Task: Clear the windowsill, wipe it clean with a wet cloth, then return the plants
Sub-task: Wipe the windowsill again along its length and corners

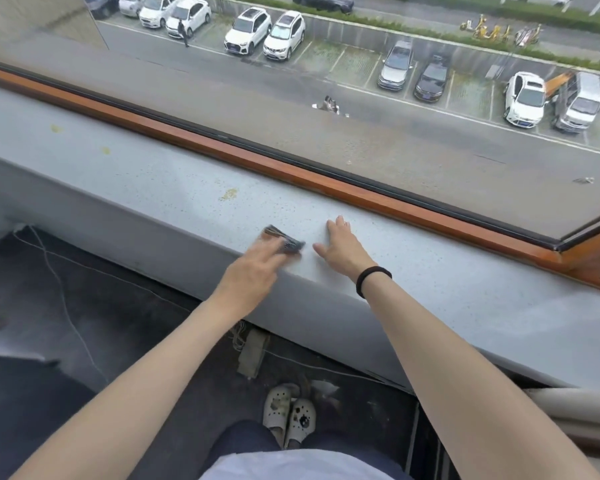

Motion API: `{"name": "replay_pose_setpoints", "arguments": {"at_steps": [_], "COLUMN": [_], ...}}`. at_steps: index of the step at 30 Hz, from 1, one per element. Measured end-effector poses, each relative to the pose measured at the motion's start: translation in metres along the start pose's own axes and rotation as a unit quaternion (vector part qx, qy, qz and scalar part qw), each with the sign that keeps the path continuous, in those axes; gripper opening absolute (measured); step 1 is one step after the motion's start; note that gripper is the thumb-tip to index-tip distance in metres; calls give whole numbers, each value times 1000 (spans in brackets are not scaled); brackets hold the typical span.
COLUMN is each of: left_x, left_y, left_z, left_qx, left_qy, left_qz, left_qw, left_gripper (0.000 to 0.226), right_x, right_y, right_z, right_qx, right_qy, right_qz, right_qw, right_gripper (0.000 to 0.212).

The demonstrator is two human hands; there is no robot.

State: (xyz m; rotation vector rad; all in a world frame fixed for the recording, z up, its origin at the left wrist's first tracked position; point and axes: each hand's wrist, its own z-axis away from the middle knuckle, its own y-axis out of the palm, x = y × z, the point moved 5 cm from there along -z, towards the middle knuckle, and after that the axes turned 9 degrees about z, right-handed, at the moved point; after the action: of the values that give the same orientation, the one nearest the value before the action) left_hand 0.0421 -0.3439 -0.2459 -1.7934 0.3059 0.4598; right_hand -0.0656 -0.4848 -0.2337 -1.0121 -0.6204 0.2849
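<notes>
Cloth point(289, 242), dark, folded small, striped edge showing, lies on the windowsill point(430, 271) close to its front edge, about mid-frame. Left hand point(253, 268) on top of it: fingers straight, pressing down on the near part of the cloth, far end poking out past the fingertips. Grip wide, nothing curled round the cloth. Hand is a bit blurred, thumb position unclear.

Right hand point(340, 247) is just beside the cloth on its right, not touching it. Palm flat on the sill, fingers extended toward the window, thumb spread toward the cloth. Grip wide, holding nothing. Black hair tie point(373, 280) on the right wrist. Both forearms bare.

Windowsill is grey, speckled, runs diagonally from upper left to lower right. Yellowish stain point(228, 194) up-left of the cloth, well apart from it; two smaller yellow spots point(105, 150) further left. No plants in view on the sill.

Orange-brown wooden window frame point(291, 174) runs along the sill's far edge, black seal above it, and the frame turns a corner at far right. Through the glass: road and parking lot seen from high up, parked cars point(248, 29), mostly white.

Below the sill: dark floor point(118, 341), thin white cable point(63, 299) trailing across it, grey block-like object point(253, 355) near the sill base, what it is cannot be told. Person's feet in white clogs point(288, 415), dark trousers, pale top at bottom edge.
</notes>
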Motion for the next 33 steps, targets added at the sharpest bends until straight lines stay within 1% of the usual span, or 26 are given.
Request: {"name": "replay_pose_setpoints", "arguments": {"at_steps": [1, 3, 4, 5, 6, 7, 8, 10, 11, 12, 13, 14, 16, 17, 18, 19, 20, 22, 23, 24, 25, 26, 28, 29, 31, 33], "left_x": [19, 55, 62, 60, 54, 42, 28, 15, 23, 42, 64, 85, 110, 110, 101, 90, 75, 56, 55, 61, 76, 94, 131, 144, 142, 124], "left_y": [-11, -23, -23, -20, -16, -8, -2, 4, -3, -11, -22, -35, -55, -56, -55, -47, -37, -14, -10, -15, -25, -40, -71, -80, -80, -62], "left_z": [-4, -13, -17, -19, -21, -22, -18, -3, 4, 9, 9, 10, 5, 0, -5, -10, -12, -7, -3, 0, 3, 4, 4, 2, -6, -8], "left_qx": [-15, -42, -60, -78, -88, -85, -71, -18, 7, 28, 33, 21, -32, -52, -61, -53, -35, 25, 56, 82, 95, 86, 35, 13, -2, 24], "left_qy": [-62, -205, -252, -279, -287, -268, -224, -116, -88, -96, -134, -188, -295, -321, -323, -307, -271, -179, -144, -135, -149, -178, -273, -309, -321, -268], "left_qz": [-1, 28, 42, 41, 33, 31, 32, 45, 44, 34, 28, 27, 21, 14, 10, 11, 12, 26, 36, 47, 51, 54, 52, 35, 1, 15], "left_qw": [998, 977, 965, 956, 953, 959, 971, 992, 995, 994, 990, 982, 955, 945, 944, 950, 962, 983, 987, 986, 983, 979, 960, 950, 947, 963], "left_gripper": [51, 44, 42, 41, 40, 40, 42, 58, 68, 75, 78, 77, 73, 70, 69, 70, 72, 81, 85, 88, 88, 87, 80, 76, 71, 74], "right_x": [0, -1, -1, -1, 0, -1, 0, 2, 3, 4, 4, 5, 6, 7, 9, 10, 11, 11, 12, 11, 12, 13, 17, 20, 28, 41], "right_y": [4, 9, 10, 11, 11, 11, 11, 11, 11, 10, 9, 9, 9, 9, 9, 9, 9, 10, 9, 9, 8, 7, 3, 0, -7, -11], "right_z": [1, 3, 4, 5, 5, 5, 4, 3, 3, 4, 5, 6, 6, 6, 6, 6, 6, 7, 6, 7, 8, 8, 6, 5, 1, -2], "right_qx": [0, -7, -14, -22, -29, -37, -39, -32, -30, -30, -32, -32, -34, -34, -31, -28, -27, -24, -25, -23, -21, -17, 1, 6, -7, -38], "right_qy": [3, 3, 1, 0, -1, 3, 4, 2, 2, 2, 3, 2, 3, 6, 7, 7, 7, 7, 8, 9, 10, 13, 23, 33, 57, 70], "right_qz": [-1, 4, 10, 18, 24, 28, 29, 33, 34, 34, 31, 27, 26, 29, 32, 34, 36, 37, 38, 41, 46, 50, 74, 91, 118, 141], "right_qw": [1000, 1000, 1000, 1000, 999, 999, 999, 999, 999, 999, 999, 999, 999, 999, 999, 999, 999, 999, 999, 999, 999, 998, 997, 995, 991, 987], "right_gripper": [70, 89, 96, 99, 101, 102, 102, 103, 103, 103, 103, 103, 102, 102, 102, 102, 102, 103, 103, 103, 103, 103, 101, 96, 80, 70]}}
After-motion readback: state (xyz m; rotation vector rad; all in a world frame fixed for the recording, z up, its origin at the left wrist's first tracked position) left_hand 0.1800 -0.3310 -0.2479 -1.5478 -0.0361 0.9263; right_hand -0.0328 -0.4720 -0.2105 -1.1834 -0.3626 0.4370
